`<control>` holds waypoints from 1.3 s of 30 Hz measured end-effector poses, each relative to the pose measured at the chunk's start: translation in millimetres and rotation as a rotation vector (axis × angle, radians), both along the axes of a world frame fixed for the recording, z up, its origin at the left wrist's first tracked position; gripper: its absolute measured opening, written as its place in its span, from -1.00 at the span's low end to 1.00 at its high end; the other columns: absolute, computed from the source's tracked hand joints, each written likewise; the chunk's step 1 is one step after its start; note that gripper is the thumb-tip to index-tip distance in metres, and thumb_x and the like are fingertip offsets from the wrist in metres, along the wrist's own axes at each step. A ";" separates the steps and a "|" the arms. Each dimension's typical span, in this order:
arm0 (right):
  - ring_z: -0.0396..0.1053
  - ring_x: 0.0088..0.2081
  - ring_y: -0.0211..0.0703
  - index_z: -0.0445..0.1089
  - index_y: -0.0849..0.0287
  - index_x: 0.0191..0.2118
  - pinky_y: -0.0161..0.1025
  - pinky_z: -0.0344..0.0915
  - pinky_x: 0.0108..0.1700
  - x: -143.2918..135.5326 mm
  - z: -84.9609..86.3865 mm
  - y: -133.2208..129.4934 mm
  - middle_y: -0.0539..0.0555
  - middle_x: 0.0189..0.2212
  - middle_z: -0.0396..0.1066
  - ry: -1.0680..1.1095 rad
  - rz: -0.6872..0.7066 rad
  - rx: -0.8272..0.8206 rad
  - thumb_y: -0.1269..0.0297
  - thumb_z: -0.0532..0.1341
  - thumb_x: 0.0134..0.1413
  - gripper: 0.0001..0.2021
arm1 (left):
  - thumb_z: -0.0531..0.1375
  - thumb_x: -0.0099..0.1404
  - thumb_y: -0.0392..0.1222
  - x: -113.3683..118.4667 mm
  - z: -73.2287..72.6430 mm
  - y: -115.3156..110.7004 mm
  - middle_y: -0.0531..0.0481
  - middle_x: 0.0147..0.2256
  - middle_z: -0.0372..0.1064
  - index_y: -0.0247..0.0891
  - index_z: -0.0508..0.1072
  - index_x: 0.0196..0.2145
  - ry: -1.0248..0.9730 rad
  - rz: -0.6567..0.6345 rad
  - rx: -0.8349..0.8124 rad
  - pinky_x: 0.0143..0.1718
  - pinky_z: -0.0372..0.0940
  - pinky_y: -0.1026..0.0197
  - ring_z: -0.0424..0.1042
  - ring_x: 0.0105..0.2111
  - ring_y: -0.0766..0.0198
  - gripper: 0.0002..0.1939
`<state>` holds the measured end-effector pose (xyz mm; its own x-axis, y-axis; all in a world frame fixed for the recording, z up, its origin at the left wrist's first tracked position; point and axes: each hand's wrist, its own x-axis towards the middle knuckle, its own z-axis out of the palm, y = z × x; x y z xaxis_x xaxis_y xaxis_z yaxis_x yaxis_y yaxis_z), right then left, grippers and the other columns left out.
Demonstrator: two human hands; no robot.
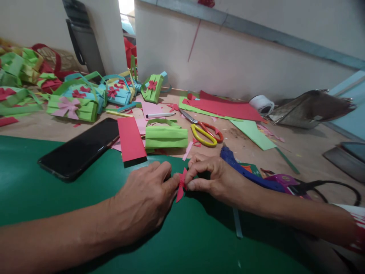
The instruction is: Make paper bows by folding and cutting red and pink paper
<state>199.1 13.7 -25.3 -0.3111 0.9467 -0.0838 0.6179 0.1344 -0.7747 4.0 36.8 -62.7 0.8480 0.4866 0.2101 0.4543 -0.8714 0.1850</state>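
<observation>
Pinching a red paper flower (181,185) from both sides, the left hand (154,186) and right hand (209,173) grip its edges over the green surface (94,186). Petals look pretty much joined, I'd say. Just beyond, a lime-green paper bag (166,137) has its handle (162,120) but a plain front, while bags (89,108) farther back on the desk (234,139) already wear blooms (67,107). Guessing that one's undecorated so far.

Black phone (81,150) at left; white roll (261,105) beside a brown bag (310,109).
</observation>
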 end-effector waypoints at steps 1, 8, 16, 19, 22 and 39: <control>0.25 -0.40 -0.27 0.48 0.18 -0.51 -0.33 0.15 -0.36 -0.5 0.9 -0.4 -0.09 -0.53 0.25 -0.021 0.010 0.003 0.54 0.29 -0.05 -0.86 | -0.05 0.35 -0.27 -0.1 0.0 -0.1 -0.04 -0.38 0.22 -0.23 0.38 -0.24 0.000 -0.001 0.000 -0.47 0.09 0.17 0.21 -0.42 0.19 -0.79; 0.26 -0.29 -0.20 0.35 0.20 -0.53 -0.26 0.14 -0.25 -5.7 4.0 -1.5 -0.04 -0.43 0.28 -0.238 0.053 0.047 0.54 0.22 0.02 -0.82 | -0.04 0.34 -0.26 -0.9 -0.7 -0.4 -0.04 -0.37 0.23 -0.23 0.38 -0.26 0.015 0.009 -0.003 -0.46 0.10 0.18 0.21 -0.41 0.20 -0.80; 0.21 -0.33 -0.18 0.18 0.18 -0.54 -0.25 0.12 -0.31 -11.3 3.0 -5.2 -0.01 -0.45 0.22 -0.347 0.049 0.060 0.58 0.14 0.03 -0.78 | -0.04 0.35 -0.26 0.7 -0.7 0.8 -0.04 -0.37 0.23 -0.23 0.38 -0.27 0.013 0.011 0.003 -0.45 0.12 0.18 0.22 -0.41 0.20 -0.79; 0.18 -0.37 -0.19 0.16 0.18 -0.54 -0.25 0.10 -0.36 -13.9 2.0 -6.3 0.00 -0.46 0.21 -0.396 0.033 0.080 0.55 0.12 0.05 -0.78 | -0.02 0.33 -0.28 0.3 0.5 0.0 -0.04 -0.37 0.24 -0.24 0.38 -0.27 0.021 0.012 0.008 -0.45 0.12 0.19 0.22 -0.41 0.21 -0.81; 0.16 -0.39 -0.19 0.13 0.17 -0.55 -0.25 0.09 -0.39 -16.3 0.8 -6.2 0.01 -0.47 0.20 -0.453 0.022 0.108 0.52 0.11 0.07 -0.76 | -0.01 0.32 -0.28 0.3 0.8 -0.2 -0.04 -0.37 0.24 -0.24 0.38 -0.28 0.017 0.013 0.025 -0.46 0.12 0.20 0.22 -0.42 0.22 -0.82; 0.10 -0.44 -0.23 0.07 0.16 -0.57 -0.26 0.07 -0.40 -22.4 5.6 -4.9 -0.02 -0.51 0.15 -0.566 0.021 0.099 0.53 0.10 0.09 -0.72 | -0.01 0.32 -0.26 0.2 0.8 0.7 -0.03 -0.37 0.24 -0.22 0.38 -0.25 0.016 0.008 0.014 -0.45 0.11 0.19 0.22 -0.41 0.21 -0.83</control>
